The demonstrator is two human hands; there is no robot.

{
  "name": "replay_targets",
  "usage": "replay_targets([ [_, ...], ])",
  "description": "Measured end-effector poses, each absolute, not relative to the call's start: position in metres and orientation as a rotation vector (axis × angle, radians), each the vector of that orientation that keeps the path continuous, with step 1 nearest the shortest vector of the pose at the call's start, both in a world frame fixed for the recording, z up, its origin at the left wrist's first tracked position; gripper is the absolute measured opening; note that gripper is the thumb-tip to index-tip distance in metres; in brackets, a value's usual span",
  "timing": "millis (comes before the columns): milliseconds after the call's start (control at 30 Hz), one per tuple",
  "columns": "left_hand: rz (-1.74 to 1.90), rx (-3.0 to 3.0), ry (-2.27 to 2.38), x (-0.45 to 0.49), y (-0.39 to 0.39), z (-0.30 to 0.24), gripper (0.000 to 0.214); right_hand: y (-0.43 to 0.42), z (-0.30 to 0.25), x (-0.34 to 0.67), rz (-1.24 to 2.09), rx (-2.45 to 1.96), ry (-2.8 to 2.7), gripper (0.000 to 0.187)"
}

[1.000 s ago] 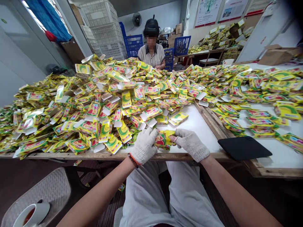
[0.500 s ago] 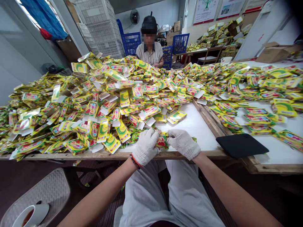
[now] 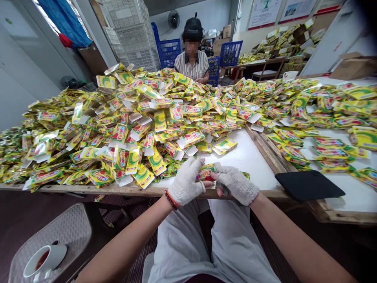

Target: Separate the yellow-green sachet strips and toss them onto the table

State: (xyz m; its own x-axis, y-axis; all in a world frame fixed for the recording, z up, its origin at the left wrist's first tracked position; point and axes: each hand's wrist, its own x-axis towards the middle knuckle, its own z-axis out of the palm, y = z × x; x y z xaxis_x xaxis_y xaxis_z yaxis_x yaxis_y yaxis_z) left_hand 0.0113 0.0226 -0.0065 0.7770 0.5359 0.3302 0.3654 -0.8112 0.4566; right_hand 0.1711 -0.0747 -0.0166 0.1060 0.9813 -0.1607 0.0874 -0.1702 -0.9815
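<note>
Both my hands wear white knit gloves and meet at the table's near edge. My left hand (image 3: 186, 181) and my right hand (image 3: 236, 183) are closed on one small yellow, green and red carton (image 3: 205, 172), held between them just above the white tabletop (image 3: 247, 157). A huge heap of the same flat cartons (image 3: 138, 118) rises right behind my hands and spreads to the left.
A black flat pad (image 3: 309, 185) lies to the right on a second table covered with more cartons (image 3: 324, 114). A person in a striped shirt (image 3: 192, 65) sits across. A cup of tea (image 3: 44, 259) rests on a stool at lower left. Crates are stacked behind.
My hands have drawn slightly nearer the table edge and turned the carton, which now shows its narrow side. The view has shifted a little to the right.
</note>
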Motion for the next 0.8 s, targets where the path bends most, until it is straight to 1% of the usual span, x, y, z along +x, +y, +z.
replay_targets([
  [67, 0.624, 2.309, 0.734, 0.009, 0.029, -0.006, 0.043, -0.073, -0.017, 0.173, 1.137, -1.496, -1.085, 0.033],
  [133, 0.514, 2.108, 0.757, 0.008, 0.033, -0.007, 0.031, -0.069, -0.018, 0.174, 1.010, -1.564, -1.130, 0.029],
  [233, 0.458, 2.052, 0.722, 0.008, 0.035, -0.010, 0.027, -0.064, -0.021, 0.176, 0.768, -1.688, -1.308, 0.022],
  [300, 0.457, 2.127, 0.716, 0.006, 0.038, -0.009, 0.028, -0.062, -0.023, 0.183, 0.752, -1.732, -1.336, 0.024],
  [367, 0.456, 2.315, 0.795, 0.000, 0.049, -0.004, 0.030, -0.061, -0.022, 0.196, 0.789, -1.622, -1.117, 0.025],
  [433, 0.405, 2.631, 1.067, -0.007, 0.069, 0.005, 0.032, -0.061, -0.016, 0.216, 0.719, -1.374, -0.771, 0.022],
  [500, 0.219, 2.912, 1.453, -0.014, 0.096, 0.014, 0.030, -0.060, -0.008, 0.233, 0.600, -1.140, -0.509, 0.019],
  [600, 0.065, 2.977, 1.669, -0.017, 0.137, 0.017, 0.028, -0.053, -0.001, 0.238, 0.610, -1.003, -0.391, 0.018],
  [667, 0.009, 2.977, 1.693, -0.014, 0.158, 0.014, 0.030, -0.044, -0.004, 0.225, 0.702, -1.079, -0.509, 0.020],
  [733, -0.047, 2.986, 1.685, -0.009, 0.170, 0.012, 0.027, -0.030, -0.013, 0.205, 0.741, -1.377, -0.835, 0.018],
  [800, -0.074, 2.999, 1.650, -0.008, 0.176, 0.012, 0.025, -0.014, -0.024, 0.187, 0.669, -1.716, -1.186, 0.017],
])
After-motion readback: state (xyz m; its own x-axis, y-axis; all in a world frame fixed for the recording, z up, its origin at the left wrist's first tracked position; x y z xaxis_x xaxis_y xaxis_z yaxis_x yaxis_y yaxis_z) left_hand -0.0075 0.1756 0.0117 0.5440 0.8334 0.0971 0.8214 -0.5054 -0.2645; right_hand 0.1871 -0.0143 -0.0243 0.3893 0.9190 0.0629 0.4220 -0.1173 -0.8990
